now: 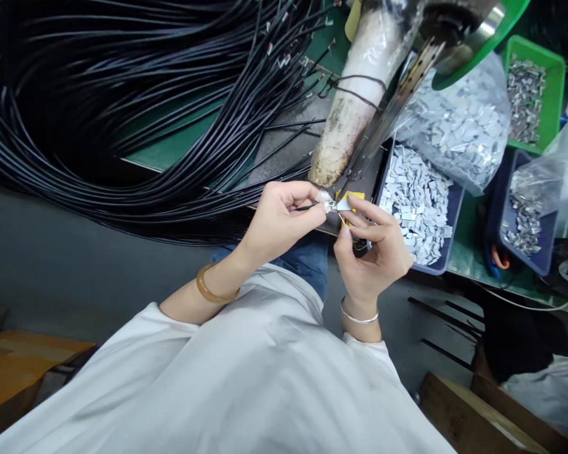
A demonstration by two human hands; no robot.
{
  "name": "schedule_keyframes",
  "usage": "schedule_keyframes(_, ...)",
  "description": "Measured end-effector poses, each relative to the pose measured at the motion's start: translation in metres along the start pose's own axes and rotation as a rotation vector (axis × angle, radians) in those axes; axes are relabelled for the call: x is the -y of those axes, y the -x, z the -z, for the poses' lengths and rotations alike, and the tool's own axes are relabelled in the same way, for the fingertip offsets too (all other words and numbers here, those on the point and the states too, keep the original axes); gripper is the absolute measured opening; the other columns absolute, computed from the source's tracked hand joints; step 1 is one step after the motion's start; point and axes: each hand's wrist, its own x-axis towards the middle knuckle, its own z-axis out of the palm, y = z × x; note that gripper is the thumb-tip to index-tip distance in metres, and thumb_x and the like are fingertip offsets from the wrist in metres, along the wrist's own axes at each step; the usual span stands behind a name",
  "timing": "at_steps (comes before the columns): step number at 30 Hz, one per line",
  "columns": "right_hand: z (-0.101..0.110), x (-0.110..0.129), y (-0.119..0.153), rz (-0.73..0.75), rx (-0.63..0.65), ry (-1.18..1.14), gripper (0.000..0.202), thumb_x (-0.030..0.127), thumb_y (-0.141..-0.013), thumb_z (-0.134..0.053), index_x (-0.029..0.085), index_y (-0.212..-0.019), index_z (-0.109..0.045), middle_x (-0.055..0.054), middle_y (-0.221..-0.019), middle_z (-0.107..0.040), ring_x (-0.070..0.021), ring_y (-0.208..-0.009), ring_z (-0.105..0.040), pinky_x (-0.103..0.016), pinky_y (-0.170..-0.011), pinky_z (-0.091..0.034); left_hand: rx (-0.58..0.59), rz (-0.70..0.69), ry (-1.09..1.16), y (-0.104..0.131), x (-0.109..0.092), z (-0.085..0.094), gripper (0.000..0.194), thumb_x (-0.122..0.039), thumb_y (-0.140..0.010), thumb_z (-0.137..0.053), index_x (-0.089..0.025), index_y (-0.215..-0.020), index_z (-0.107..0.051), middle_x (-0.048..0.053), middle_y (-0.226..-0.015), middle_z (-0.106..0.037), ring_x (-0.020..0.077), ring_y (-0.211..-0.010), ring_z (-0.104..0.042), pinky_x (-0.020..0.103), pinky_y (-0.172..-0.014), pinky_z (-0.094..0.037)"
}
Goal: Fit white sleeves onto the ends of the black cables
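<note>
While pinching the end of a thin black wire (307,207) tightly between thumb and forefinger of the left hand (279,217), bringing it up against a small silvery metal piece (343,204). Gripping that piece narrowly in the fingertips of the right hand (372,252), with the other fingers curling loosely below. Meeting exactly between the two grips, just under the lower tip of the wrapped machine head (355,94). Not being able to tell whether wire and piece are already joined or only touching; too small to see.

Judging by the surroundings, being far from the end of the work. Lying well to the left of the grip, a very big bundle of black wires (123,126), many ends pointing toward the hands. Waiting just to the right of the grip, a blue tray (454,208) full of the same silvery pieces, and above it a plastic bag (459,120) holding more.
</note>
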Motion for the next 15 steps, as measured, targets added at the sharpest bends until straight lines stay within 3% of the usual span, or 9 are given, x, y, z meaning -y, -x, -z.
schedule_keyframes(10,0.001,-0.001,-0.001,-0.002,-0.007,0.003,0.016,0.011,-0.087,-0.066,0.024,-0.095,-0.061,-0.004,-0.113,-0.076,-0.0207,-0.099,-0.077,-0.037,-0.078,-0.070,0.058,0.007,-0.051,0.002,0.002,0.003,0.008,-0.018,-0.072,-0.066,-0.015,-0.066,-0.069,-0.003,-0.057,-0.054,0.0062,-0.051,-0.040,0.020,-0.047,-0.029)
schedule_keyframes(13,0.024,0.007,0.004,-0.059,-0.021,0.070,0.014,0.016,-0.089,-0.065,0.027,-0.098,-0.067,0.001,-0.090,-0.076,-0.0183,-0.076,-0.076,-0.033,-0.061,-0.066,0.181,0.008,-0.117,0.010,0.003,0.008,0.010,-0.019,-0.078,-0.063,-0.015,-0.070,-0.068,-0.005,-0.054,-0.045,0.0061,-0.049,-0.033,0.022,-0.048,-0.023)
schedule_keyframes(15,0.045,0.013,0.008,-0.088,-0.024,0.131,0.015,0.027,-0.094,-0.059,0.032,-0.105,-0.067,0.004,-0.080,-0.071,-0.0155,-0.054,-0.067,-0.034,-0.047,-0.058,0.365,-0.028,-0.244,0.020,0.006,0.014,0.013,-0.018,-0.082,-0.061,-0.016,-0.072,-0.067,-0.006,-0.052,-0.039,0.0067,-0.048,-0.030,0.023,-0.049,-0.022)
